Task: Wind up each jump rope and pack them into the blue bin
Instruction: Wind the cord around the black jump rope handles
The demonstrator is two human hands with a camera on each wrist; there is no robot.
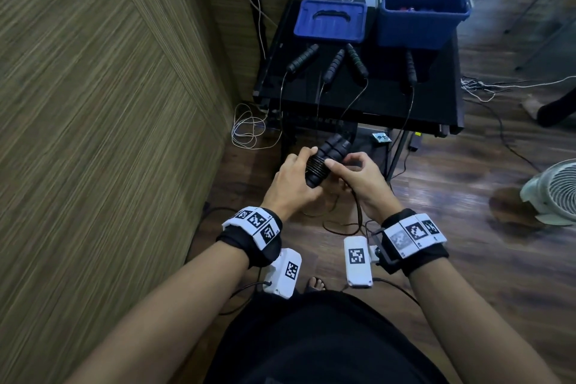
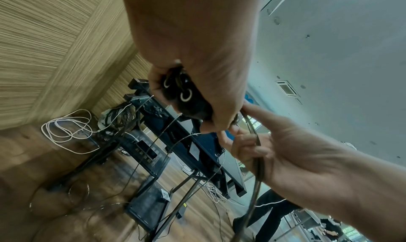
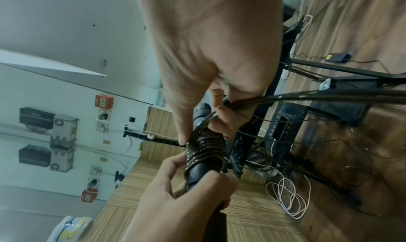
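Observation:
Two black jump rope handles [image 1: 330, 151] are pressed side by side in front of me, above the floor. Several turns of dark cord [image 1: 315, 165] wrap around their middle. My left hand [image 1: 304, 165] grips the lower end of the handle pair [image 2: 186, 96]. My right hand [image 1: 336, 165] pinches the cord at the coils [image 3: 204, 148], and the loose cord [image 3: 329, 96] runs through its palm and hangs to the floor. The blue bin [image 1: 420, 25] stands open at the back right of the black table [image 1: 389, 103], with something reddish inside.
A blue lid [image 1: 330, 22] lies left of the bin. Several more rope handles [image 1: 302, 58] lie on the table, their cords hanging over the front edge. A wood-panelled wall is on the left, white cable [image 1: 247, 129] on the floor, a fan [image 1: 554, 193] at right.

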